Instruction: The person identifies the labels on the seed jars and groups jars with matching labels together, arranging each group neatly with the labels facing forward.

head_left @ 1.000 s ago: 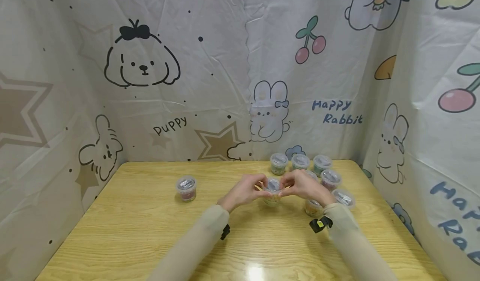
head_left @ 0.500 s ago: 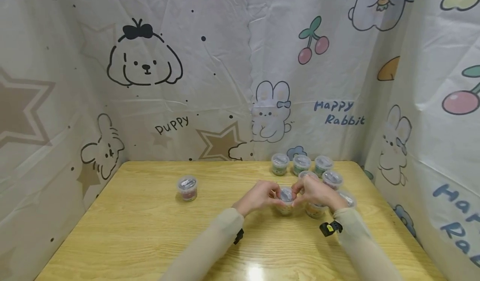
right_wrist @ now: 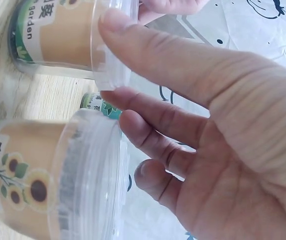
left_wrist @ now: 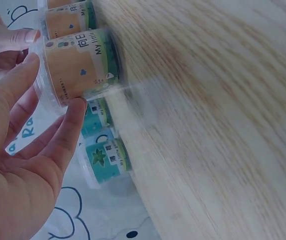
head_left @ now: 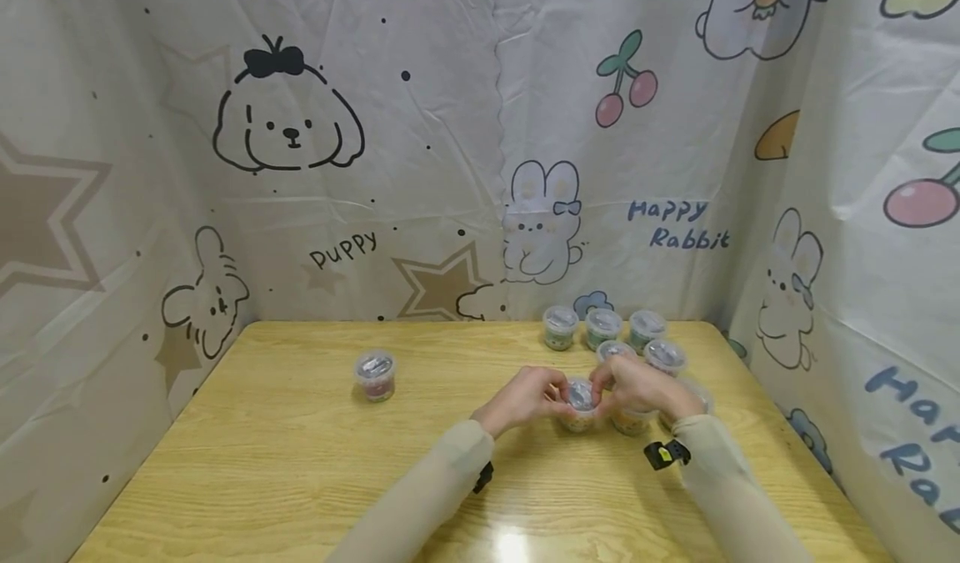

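A lidded clear plastic cup with an orange-tan label stands between both hands, right of the table's middle. My left hand pinches its left side; in the left wrist view the thumb is at the lid rim and a fingertip at the label. On the other side my right hand pinches the lid rim with thumb and index finger, its other fingers loosely bent. A similar sunflower-label cup is close beside the held one, below the right hand in the right wrist view.
Three green-labelled cups, one a teal cup, line the back right of the table. More lidded cups, such as a reddish one, sit around the right hand. A lone pink-labelled cup stands at left. Printed curtains enclose the table.
Both hands have moved the orange-labelled cup to the right and slightly nearer, up to the similar cup. In the last half second the move is small. The other cups stay put.
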The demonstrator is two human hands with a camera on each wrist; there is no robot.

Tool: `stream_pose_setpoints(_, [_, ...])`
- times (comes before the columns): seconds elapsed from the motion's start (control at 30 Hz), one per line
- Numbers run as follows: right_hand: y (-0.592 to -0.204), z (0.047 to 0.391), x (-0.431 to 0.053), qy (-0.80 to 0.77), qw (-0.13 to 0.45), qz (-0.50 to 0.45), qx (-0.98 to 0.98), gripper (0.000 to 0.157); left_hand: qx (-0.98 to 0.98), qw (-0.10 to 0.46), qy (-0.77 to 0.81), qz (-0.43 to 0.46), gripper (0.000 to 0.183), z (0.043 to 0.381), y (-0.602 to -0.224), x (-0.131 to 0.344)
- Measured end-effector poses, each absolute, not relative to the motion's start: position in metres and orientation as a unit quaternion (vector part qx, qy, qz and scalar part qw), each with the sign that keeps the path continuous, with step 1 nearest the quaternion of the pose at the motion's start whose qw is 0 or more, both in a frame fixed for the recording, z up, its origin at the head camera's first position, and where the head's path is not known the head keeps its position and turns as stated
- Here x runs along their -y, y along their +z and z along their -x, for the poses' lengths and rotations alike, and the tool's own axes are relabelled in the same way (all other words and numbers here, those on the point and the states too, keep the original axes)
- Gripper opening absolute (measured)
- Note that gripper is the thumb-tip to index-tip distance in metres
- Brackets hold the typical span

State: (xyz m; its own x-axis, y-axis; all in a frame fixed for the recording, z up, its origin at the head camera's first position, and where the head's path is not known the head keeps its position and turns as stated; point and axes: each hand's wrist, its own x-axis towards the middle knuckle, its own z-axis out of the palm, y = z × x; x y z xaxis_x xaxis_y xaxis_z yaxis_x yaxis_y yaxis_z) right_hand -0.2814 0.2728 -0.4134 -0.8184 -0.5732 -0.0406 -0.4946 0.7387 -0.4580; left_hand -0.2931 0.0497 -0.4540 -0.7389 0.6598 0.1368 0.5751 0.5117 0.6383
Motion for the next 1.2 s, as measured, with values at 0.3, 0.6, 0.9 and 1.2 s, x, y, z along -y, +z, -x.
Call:
stream_pose_setpoints(0.3, [-0.41, 0.283, -0.277, -0.223, 0.112, 0.311, -0.917, 0.015, -0.866, 0.069, 0.339, -0.36, 0.016, 0.293, -0.453, -0.052])
stream_pose_setpoints(0.6, [-0.404, 0.284, -0.273, -0.242, 0.101, 0.256, -0.93, 0.019, -0.861, 0.068, 0.342, -0.37, 0.032, 0.291, -0.448, -0.045])
stream_pose_setpoints(0.9, [-0.403, 0.288, -0.248, -0.253, 0.016, 0.252, -0.934, 0.013, -0.871, 0.05, 0.342, -0.35, 0.022, 0.295, -0.443, -0.016])
stream_pose_setpoints(1.2, [-0.417, 0.285, -0.199, -0.253, -0.033, 0.271, -0.928, 0.012, -0.876, 0.024, 0.381, -0.295, 0.016, 0.297, -0.444, 0.034])
